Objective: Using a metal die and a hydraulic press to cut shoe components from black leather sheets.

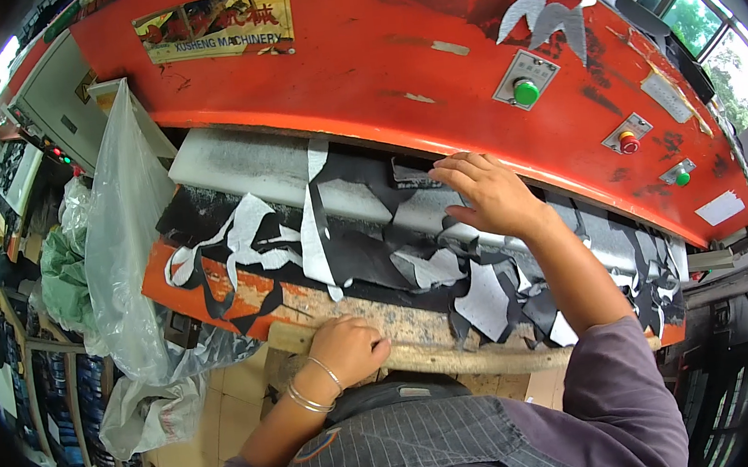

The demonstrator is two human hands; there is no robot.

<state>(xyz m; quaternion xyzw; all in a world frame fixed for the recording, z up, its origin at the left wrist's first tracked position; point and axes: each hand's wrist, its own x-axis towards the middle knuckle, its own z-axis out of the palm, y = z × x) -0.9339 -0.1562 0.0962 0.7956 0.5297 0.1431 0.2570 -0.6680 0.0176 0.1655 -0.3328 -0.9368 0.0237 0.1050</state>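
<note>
At the bottom of the frame, a worker in a purple sleeve (623, 390) and grey pinstriped apron (415, 452) leans over a cutting press. The left hand (349, 347), two silver bangles (315, 387) at the wrist, sits low centre with fingers curled closed over the worn wooden front edge (459, 352) of the cutting board, gripping it. Just beyond, across the middle of the frame, black, grey and white offcuts of sheet material (481, 300) lie scattered over the board, some hanging over its chipped orange rim (188, 285) at left centre. The right hand (490, 194), right of centre, lies open and flat, fingers spread and pointing to the frame's left, pressing on a dark metal cutting die (412, 175) and the grey scraps around it, right under the press head. A clear plastic bag (126, 259) hangs at the left side of the board. Above, filling the upper half, the red press head (355, 53) curves across the frame, carrying a green push button (525, 91), a red button (629, 143) and a second green button (682, 177) toward the right, more scraps (557, 18) resting on top. Windows (689, 18) show at upper right.
</note>
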